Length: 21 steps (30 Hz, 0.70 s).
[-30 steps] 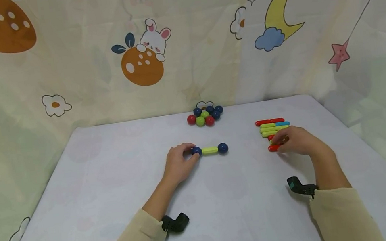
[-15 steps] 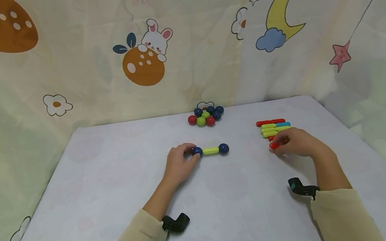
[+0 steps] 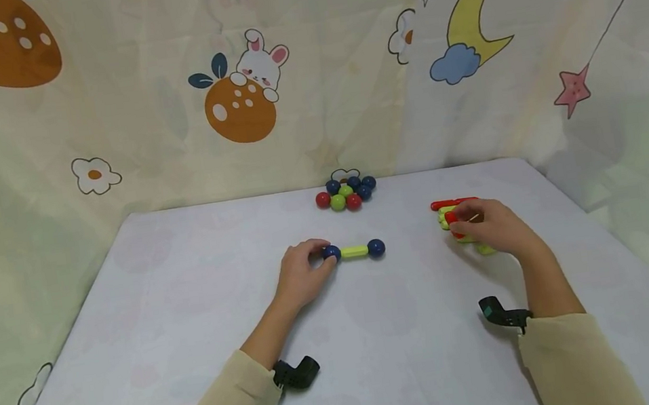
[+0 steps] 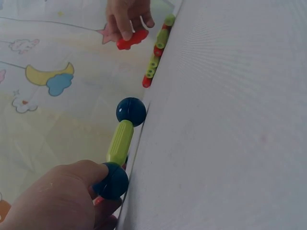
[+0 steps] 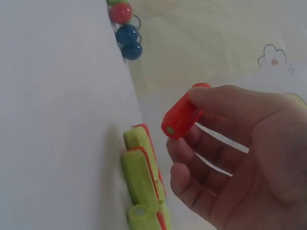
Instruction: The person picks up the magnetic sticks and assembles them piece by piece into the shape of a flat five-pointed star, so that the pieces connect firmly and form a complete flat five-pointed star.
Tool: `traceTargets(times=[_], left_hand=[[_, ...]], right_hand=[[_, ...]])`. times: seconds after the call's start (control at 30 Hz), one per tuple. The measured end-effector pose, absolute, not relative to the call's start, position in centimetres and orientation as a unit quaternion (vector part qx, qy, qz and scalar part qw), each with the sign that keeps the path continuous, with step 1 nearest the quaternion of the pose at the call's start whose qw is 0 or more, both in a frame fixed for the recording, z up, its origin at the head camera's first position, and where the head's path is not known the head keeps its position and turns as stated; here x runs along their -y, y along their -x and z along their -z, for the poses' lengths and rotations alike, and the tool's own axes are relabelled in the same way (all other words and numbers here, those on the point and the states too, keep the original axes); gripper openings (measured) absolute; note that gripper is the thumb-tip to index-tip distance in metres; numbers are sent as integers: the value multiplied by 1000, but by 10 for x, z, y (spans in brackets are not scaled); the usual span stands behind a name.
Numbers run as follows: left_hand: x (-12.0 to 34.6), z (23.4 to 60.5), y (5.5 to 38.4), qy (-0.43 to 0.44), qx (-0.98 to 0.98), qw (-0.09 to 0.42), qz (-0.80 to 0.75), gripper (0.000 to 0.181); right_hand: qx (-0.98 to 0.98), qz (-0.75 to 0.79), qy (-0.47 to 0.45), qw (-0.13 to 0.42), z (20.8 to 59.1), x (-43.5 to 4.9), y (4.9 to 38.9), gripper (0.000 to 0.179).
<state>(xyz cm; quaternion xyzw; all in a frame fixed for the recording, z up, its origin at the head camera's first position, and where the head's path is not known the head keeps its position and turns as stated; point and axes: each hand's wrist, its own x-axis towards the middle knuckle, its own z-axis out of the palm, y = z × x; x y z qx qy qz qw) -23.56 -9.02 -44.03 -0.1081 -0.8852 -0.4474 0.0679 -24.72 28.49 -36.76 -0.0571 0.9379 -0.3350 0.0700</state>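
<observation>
My left hand [image 3: 301, 277] pinches the dark blue ball [image 4: 114, 182] at one end of a joined piece. A yellow-green rod [image 3: 354, 252] links it to a second dark blue ball [image 3: 376, 248], and the piece lies on the table. On the right, my right hand [image 3: 499, 229] holds a short red rod [image 5: 181, 117] between thumb and fingers. In the right wrist view that rod is raised and tilted, apart from the group of yellow-green rods [image 5: 140, 177]. The hand covers part of this group in the head view.
Red, green and blue balls [image 3: 338, 203] sit clustered at the back edge of the white table [image 3: 202, 301]. A red rod [image 3: 452, 203] lies at the far side of the rod group. Behind the table hangs a printed cloth [image 3: 153, 115].
My right hand has lifted the red rod off the near end of the rod group, uncovering yellow-green rods below. The left hand and its joined piece have stayed in place.
</observation>
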Motion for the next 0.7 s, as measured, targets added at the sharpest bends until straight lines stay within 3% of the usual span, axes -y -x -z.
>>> traceTargets(times=[0.37, 0.7], left_hand=[[90, 439, 235, 106, 885, 61, 450, 32], [89, 440, 236, 103, 886, 64, 447, 31]], right_hand=[[-900, 425, 78, 55, 378, -261, 256, 48], [-881, 467, 25, 79, 394, -232, 272, 54]])
